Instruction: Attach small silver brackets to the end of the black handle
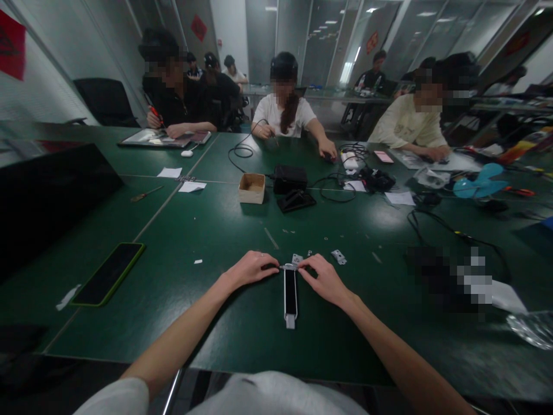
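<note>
A long narrow device [291, 293] with a black face and white frame lies on the green table, pointing toward me, with a pale grey tab at its near end. Across its far end sits a small silver part [291, 267]. My left hand [254, 268] pinches the left end of this part with thumb and fingertips. From the other side, my right hand [323, 278] has its fingertips closed on the part's right end. Just beyond lies a grey metal plate [296, 258], partly hidden. Another metal bracket [339, 257] rests right of my right hand's fingers.
A phone [108, 274] with a green edge lies left. Farther off stand an open cardboard box [252, 189] and a black box [290, 178] with a cable. A screwdriver [147, 194] lies at left, a blue fan [480, 181] at right. Several people sit opposite.
</note>
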Available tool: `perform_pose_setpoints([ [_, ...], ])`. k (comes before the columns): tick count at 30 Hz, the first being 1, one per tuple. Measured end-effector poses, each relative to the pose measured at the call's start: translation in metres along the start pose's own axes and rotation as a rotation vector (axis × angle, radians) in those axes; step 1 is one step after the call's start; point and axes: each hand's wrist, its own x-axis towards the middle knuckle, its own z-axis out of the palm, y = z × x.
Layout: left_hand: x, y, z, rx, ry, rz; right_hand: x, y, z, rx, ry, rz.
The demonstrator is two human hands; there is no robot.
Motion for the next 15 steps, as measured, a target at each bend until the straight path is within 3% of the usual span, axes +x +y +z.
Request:
perform_pose_setpoints([
  [9, 0.002, 0.003, 0.008, 0.077, 0.015, -0.032, 0.0, -0.003, -0.003, -0.013, 0.006, 0.01],
  [15, 0.003, 0.007, 0.006, 0.091, 0.027, -0.048, 0.007, 0.022, -0.023, -0.267, 0.171, 0.044],
])
